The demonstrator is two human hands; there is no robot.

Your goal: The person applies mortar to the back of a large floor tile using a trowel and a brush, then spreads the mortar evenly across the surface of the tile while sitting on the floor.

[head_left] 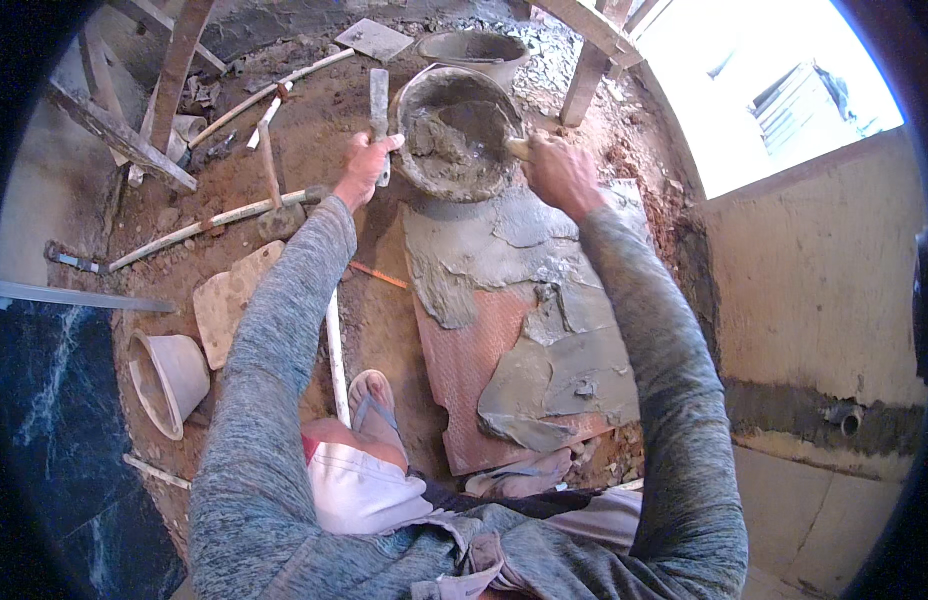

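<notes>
My left hand (361,170) is closed on a float (380,100), a long, narrow, mortar-coated tool seen nearly edge-on beside the bucket's left rim. A round mortar bucket (412,172) stands ahead of me, part filled with wet grey mortar (446,150). At its right rim my right hand (564,175) grips the pale handle of a trowel (519,149); the blade cannot be made out against the mortar. Below the bucket lies a large reddish tile (474,375) with a ribbed face. Thick wet mortar (574,365) covers its upper and right parts, leaving the lower left bare.
Behind the bucket sits a second bucket (484,46). A hammer (281,215), long pale poles (214,222) and a tipped pale bucket (171,380) lie on the dirt at left. Wooden props (179,70) stand far left, another (584,85) far right. A wall (814,290) bounds the right.
</notes>
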